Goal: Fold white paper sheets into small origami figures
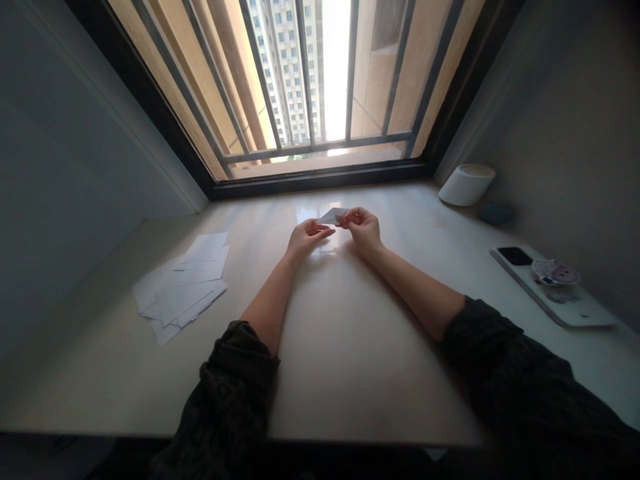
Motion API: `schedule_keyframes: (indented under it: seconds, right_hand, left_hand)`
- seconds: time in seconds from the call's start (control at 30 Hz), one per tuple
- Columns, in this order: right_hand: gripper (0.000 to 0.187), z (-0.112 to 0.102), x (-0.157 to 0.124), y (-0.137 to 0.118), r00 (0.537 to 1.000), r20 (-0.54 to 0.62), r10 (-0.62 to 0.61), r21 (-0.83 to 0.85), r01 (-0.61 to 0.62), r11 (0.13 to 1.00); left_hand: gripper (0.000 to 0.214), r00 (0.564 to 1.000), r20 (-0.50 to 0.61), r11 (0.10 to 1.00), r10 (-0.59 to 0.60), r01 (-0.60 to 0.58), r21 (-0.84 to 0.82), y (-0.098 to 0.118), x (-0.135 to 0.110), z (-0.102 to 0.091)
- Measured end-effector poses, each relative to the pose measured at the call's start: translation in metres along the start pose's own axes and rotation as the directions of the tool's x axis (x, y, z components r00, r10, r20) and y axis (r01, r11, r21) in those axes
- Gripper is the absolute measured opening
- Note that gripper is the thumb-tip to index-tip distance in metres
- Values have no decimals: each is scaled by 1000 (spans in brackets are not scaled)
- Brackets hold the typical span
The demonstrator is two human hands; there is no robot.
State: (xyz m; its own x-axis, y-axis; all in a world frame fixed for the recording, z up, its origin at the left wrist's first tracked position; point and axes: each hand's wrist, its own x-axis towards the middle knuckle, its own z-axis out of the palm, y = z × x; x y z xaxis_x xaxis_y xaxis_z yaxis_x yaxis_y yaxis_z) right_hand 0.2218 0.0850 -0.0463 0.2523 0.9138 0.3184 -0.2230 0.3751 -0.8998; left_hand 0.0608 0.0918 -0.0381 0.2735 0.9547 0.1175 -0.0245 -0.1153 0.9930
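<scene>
A small folded piece of white paper [332, 215] is held just above the pale tabletop [350, 347], near the window. My left hand [306, 237] pinches its left end with thumb and fingers closed. Its right end is gripped by my right hand [363, 228], fingers curled round the edge. Both forearms reach out from dark sleeves at the bottom of the view.
A loose pile of white paper sheets [183, 288] lies at the left. At the right rest a white phone [550, 285] with a round sticker grip, a white cylinder [467, 184] and a small dark object [495, 214]. The barred window [310, 87] lies beyond the table.
</scene>
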Motion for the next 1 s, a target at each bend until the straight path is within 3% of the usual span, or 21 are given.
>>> schedule_keyframes:
  seconds: [0.1,0.33,1.0]
  right_hand:
    - [44,2,-2,-1,999,5,32,31,-32,999]
    - [42,4,-7,-6,996,43,83,-5,-83,997]
    - [39,3,-4,-8,996,89,22,-2,-22,1000]
  left_hand:
    - [43,999,-34,996,12,-9,84,0,1,-1]
    - [44,996,-79,995,42,-35,88,-1,3,-4]
    - [44,998,-57,998,17,-13,68,1,0,-7]
